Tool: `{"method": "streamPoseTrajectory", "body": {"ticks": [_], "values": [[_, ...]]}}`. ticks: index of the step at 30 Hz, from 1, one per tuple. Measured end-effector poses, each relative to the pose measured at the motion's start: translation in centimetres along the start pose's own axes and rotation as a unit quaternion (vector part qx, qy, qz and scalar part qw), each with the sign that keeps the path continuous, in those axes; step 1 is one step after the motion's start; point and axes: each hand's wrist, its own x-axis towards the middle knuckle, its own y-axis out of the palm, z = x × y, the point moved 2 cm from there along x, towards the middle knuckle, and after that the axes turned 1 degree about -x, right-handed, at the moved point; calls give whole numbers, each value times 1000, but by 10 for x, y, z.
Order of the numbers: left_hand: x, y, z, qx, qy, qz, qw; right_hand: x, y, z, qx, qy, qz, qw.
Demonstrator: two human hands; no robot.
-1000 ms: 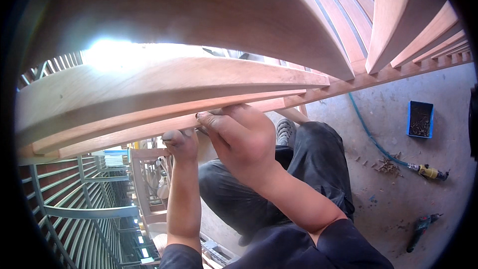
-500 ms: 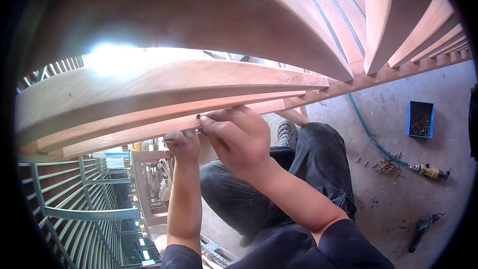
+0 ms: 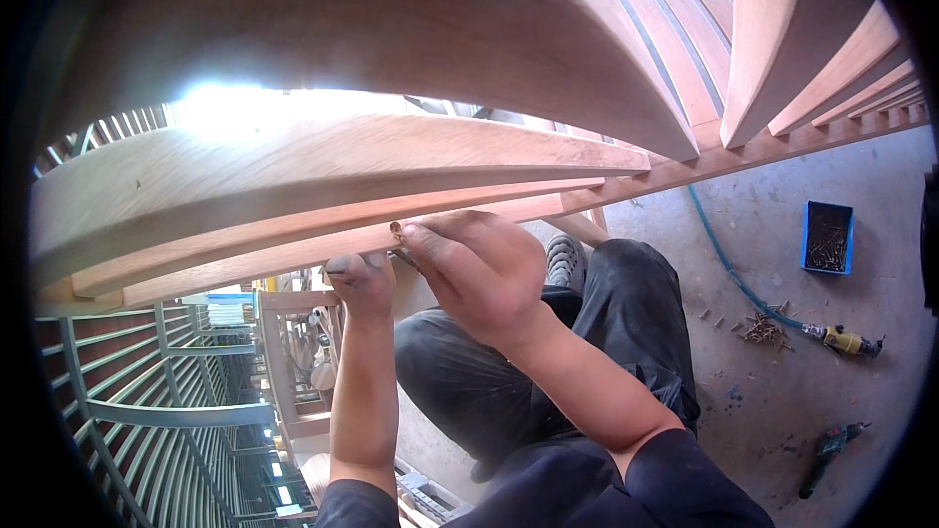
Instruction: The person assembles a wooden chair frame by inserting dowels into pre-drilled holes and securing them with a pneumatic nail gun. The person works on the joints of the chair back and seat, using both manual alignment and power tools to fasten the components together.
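Note:
My right hand (image 3: 489, 274) is closed in a pinch at the face of a pale wooden rail (image 3: 235, 272). Between its fingertips sits a small brownish-gold piece with a round end (image 3: 396, 228); its exact kind is too small to tell. Just left of it, my left hand (image 3: 360, 284) is curled against the lower edge of the same rail. Whatever its fingers hold, if anything, is hidden. Above both hands run curved wooden slats (image 3: 323, 152), joined to a long crosspiece (image 3: 675, 176).
On the concrete floor at right lie a blue tray of screws (image 3: 827, 237), a heap of small loose pieces (image 3: 765, 329), a yellow air tool (image 3: 849, 340) on a green hose (image 3: 722, 254), and a drill (image 3: 827, 458). Metal racking (image 3: 176, 415) stands at left. My bent knees (image 3: 626, 303) are below the rail.
My right hand has shifted slightly right, and the small round-ended piece shows a little more at its fingertips. The left hand stays at the rail's lower edge.

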Motion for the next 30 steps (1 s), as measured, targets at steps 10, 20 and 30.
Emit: {"method": "streamPoseTrajectory", "body": {"ticks": [10, 20, 30], "values": [[12, -1, -13, -268, 5, -27, 963, -2, -1, -1, 52, 23, -22, 998], [4, -1, -7, -14, 13, -22, 1000, -3, -19, 0, 77, 105, -29, 991], [0, -14, 46, 340, 171, 18, 924, -68, -119, -42, 39, 293, 68, 953]]}}
